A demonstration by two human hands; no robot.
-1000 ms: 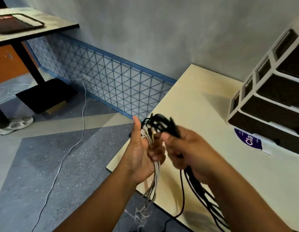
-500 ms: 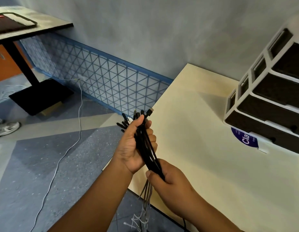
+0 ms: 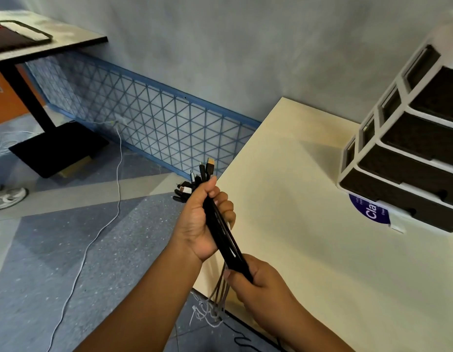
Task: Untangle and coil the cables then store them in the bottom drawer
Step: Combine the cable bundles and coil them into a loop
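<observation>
A bundle of black cables (image 3: 224, 237) runs taut between my two hands over the cream table's (image 3: 309, 224) near-left corner. My left hand (image 3: 200, 219) grips the bundle near its plug ends (image 3: 195, 181), which stick up past the thumb. My right hand (image 3: 258, 283) is closed around the same bundle lower down. Grey and white cable tails (image 3: 215, 301) dangle below my hands, past the table edge. The white drawer unit (image 3: 398, 174) with dark drawers stands at the table's right; its bottom drawer (image 3: 388, 196) looks closed.
A blue round sticker (image 3: 370, 212) lies under the drawer unit's front. A white cord (image 3: 101, 224) trails across the floor from a blue lattice panel (image 3: 149, 128). A black-legged table (image 3: 42, 44) stands at the far left, and a shoe (image 3: 7, 198) rests on the floor.
One second ago both hands held a looped tangle close together. My right hand has slid down the bundle toward me, pulling the cables straight, while the left keeps the plug ends.
</observation>
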